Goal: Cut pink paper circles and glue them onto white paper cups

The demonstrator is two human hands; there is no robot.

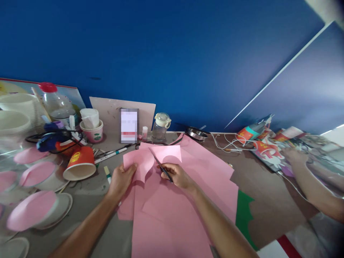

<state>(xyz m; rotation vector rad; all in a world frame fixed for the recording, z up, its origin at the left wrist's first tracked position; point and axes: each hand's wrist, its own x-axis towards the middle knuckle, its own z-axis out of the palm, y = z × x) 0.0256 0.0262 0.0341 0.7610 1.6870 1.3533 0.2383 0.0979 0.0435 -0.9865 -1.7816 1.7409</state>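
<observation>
My left hand point(125, 178) pinches the left edge of a piece of pink paper point(139, 161), thumb on top. The paper is raised and curls down at its lower right. In my right hand point(176, 175) is a pair of dark scissors point(158, 162), fingers closed round the handles. Their blades point up and away, at the line where the curled part parts from the flatter right part. Large pink sheets point(172, 215) lie overlapping under both hands.
Paper cups with pink covers point(33, 211) crowd the left, near a tipped red cup point(80, 163). Markers point(114, 154), a phone point(129, 125) and a clear bottle point(161, 127) stand or lie behind. At right are tape point(197, 133), white cables point(228, 143) and another person's arm point(309, 182).
</observation>
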